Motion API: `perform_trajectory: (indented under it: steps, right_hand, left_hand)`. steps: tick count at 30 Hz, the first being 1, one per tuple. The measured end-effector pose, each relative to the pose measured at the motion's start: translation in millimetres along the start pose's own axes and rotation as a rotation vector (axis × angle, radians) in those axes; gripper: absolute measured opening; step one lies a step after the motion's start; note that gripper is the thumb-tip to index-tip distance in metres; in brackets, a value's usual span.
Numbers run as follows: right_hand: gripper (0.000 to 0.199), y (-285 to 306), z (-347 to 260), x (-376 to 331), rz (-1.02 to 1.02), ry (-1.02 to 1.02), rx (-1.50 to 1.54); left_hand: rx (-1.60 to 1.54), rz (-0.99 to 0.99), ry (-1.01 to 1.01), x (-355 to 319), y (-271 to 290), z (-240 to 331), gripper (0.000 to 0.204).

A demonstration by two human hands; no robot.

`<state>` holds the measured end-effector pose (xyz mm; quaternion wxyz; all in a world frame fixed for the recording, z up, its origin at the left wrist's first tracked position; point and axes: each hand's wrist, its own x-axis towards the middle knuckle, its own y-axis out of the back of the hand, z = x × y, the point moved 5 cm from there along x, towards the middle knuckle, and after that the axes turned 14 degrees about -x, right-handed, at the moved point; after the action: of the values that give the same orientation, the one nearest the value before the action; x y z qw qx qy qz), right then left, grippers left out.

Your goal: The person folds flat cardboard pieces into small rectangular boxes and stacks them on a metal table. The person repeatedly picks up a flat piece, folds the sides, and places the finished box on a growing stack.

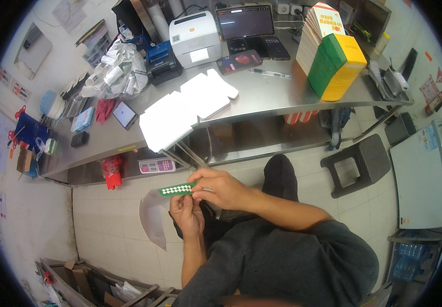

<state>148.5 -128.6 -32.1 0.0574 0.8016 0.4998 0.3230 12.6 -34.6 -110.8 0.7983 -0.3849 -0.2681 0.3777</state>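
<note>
In front of my lap, just off the table's front edge, I hold a narrow green piece with a white checkered pattern (176,190), which looks like card. My left hand (186,216) pinches it from below, thumb and fingers closed near its right part. From the right, my right hand (222,188) grips the same piece at its right end, fingers closed over it. Flat white card blanks (167,123) lie in a spread on the table's near edge, beyond my hands.
On the steel table (277,84) stand a white label printer (194,40), a laptop (245,23), a phone (239,61) and a green and yellow stack of folded cartons (336,66). A plastic bag (121,71) lies left. A dark stool (356,166) stands on the floor right.
</note>
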Motion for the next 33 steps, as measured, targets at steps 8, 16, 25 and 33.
perform_trajectory:
  steps: [8,16,25,33]
  right_hand:
    - [0.015,-3,1,-2,-0.056,-0.008,-0.002]
    - [0.01,-3,0,-3,-0.023,-0.076,0.001]
    - [0.011,-9,2,-8,0.014,-0.033,-0.069]
    - [0.022,-14,6,-12,-0.015,-0.064,-0.199]
  left_hand:
    - [-0.102,0.072,0.062,-5,-1,-2,0.021]
    - [-0.107,0.045,0.094,-2,0,-4,0.021]
    - [-0.038,0.111,0.114,-9,-5,-4,0.021]
    - [0.068,-0.017,0.105,-15,-4,0,0.026]
